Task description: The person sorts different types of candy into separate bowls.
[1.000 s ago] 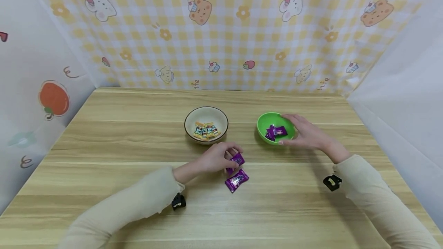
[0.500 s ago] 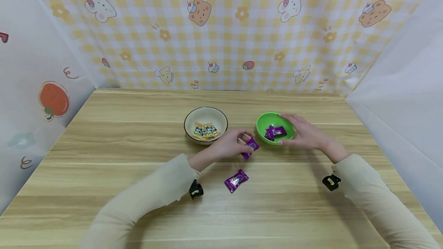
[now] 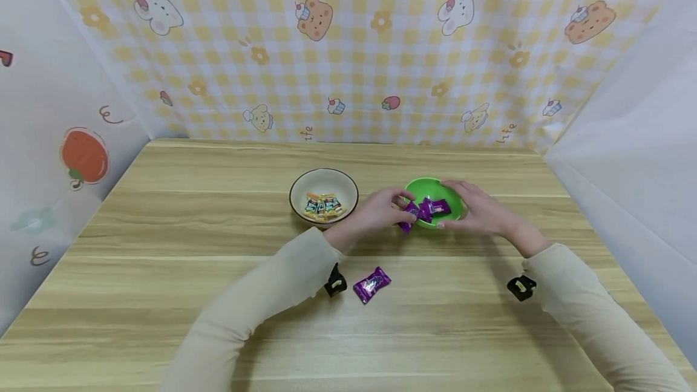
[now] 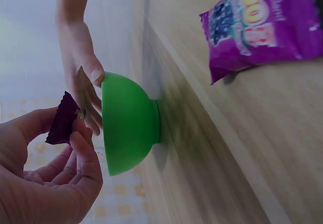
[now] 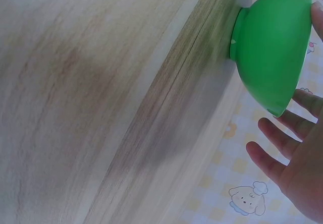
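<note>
My left hand point(image 3: 404, 209) pinches a purple candy point(image 3: 406, 216) at the left rim of the green bowl point(image 3: 419, 189). In the left wrist view the same left hand point(image 4: 75, 129) holds the purple candy point(image 4: 62, 119) just short of the green bowl point(image 4: 128, 125). My right hand point(image 3: 461, 205) holds the bowl's right side, thumb on the near rim and fingers round the far rim. Its spread fingers point(image 5: 280, 151) show beside the green bowl point(image 5: 272, 42). Purple candies point(image 3: 434, 206) lie inside the bowl. Another purple candy point(image 3: 372, 284) lies on the table.
A cream bowl point(image 3: 323, 178) holding yellow and orange candies point(image 3: 323, 205) stands left of the green one. The wooden table point(image 3: 190, 228) is walled by a checked cartoon cloth at the back and white sheets at both sides.
My left hand lifted one purple candy from the table and carried it up and right to the green bowl's rim. The right hand stayed on the bowl.
</note>
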`<action>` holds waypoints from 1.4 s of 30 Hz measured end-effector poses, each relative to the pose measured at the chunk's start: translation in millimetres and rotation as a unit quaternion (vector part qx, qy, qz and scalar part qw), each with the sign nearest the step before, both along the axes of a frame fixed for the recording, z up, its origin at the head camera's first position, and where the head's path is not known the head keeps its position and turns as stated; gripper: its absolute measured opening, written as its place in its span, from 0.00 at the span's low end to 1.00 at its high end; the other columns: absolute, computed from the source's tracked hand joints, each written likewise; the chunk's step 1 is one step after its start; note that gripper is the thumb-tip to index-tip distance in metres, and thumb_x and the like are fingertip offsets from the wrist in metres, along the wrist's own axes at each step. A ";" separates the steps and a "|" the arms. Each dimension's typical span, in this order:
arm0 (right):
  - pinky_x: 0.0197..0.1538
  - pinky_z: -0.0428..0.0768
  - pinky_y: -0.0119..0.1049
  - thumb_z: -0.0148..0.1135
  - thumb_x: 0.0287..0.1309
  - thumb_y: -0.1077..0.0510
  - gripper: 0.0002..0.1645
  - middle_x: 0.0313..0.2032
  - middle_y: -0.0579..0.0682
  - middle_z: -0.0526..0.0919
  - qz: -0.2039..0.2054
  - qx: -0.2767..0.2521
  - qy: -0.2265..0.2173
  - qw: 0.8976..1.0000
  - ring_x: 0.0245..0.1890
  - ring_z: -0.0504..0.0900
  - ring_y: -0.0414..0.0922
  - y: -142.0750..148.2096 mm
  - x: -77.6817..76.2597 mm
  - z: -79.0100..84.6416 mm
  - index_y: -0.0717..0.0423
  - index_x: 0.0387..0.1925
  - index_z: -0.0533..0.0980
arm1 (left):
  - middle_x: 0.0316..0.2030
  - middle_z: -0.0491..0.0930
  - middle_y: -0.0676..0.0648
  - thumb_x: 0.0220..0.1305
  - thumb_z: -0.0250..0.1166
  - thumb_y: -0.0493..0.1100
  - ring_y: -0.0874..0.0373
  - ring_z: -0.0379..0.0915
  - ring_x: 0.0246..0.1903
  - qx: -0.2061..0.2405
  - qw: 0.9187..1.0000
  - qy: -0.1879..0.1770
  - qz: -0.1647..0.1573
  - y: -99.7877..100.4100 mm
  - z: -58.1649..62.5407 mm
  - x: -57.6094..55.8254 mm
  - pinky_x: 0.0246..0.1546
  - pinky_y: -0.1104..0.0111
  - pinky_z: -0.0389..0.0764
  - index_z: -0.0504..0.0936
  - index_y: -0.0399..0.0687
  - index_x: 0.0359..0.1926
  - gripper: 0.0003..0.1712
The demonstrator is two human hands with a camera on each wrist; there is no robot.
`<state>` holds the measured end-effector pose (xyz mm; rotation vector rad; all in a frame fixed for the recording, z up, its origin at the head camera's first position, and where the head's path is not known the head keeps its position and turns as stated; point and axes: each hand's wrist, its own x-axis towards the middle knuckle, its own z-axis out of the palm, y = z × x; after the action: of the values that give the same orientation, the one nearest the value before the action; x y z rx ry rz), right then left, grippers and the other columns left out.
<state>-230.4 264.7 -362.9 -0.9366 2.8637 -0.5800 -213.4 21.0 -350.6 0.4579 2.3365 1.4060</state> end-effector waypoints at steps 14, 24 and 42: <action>0.53 0.60 0.58 0.63 0.42 0.37 0.53 0.59 0.63 0.59 0.005 -0.004 0.003 1.000 0.57 0.58 0.60 0.1 -1.2 2.2 0.61 0.63 0.55 | 0.37 0.77 0.48 0.52 0.66 0.39 0.58 0.72 0.36 0.028 0.998 0.009 0.047 27.9 4.3 -13.0 0.31 0.76 0.74 0.73 0.41 0.51 0.23; 0.53 0.60 0.58 0.63 0.42 0.36 0.53 0.59 0.63 0.59 0.006 0.000 0.002 1.000 0.57 0.58 0.60 -0.4 -0.5 2.0 0.61 0.63 0.55 | 0.42 0.76 0.46 0.51 0.67 0.42 0.57 0.71 0.40 0.049 0.996 0.022 0.075 29.3 0.2 -12.2 0.34 0.75 0.73 0.72 0.43 0.52 0.26; 0.51 0.62 0.58 0.65 0.39 0.36 0.55 0.58 0.62 0.60 -0.009 -0.002 0.000 1.000 0.56 0.60 0.58 -0.9 -0.5 -0.3 0.60 0.62 0.56 | 0.36 0.75 0.51 0.54 0.64 0.44 0.52 0.74 0.34 0.083 0.995 -0.014 0.058 -6.5 3.8 1.2 0.31 0.68 0.77 0.72 0.43 0.51 0.23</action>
<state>-230.9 263.8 -363.2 -0.9111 2.8756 -0.5862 -212.2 14.5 -346.8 0.3498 2.2669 1.6576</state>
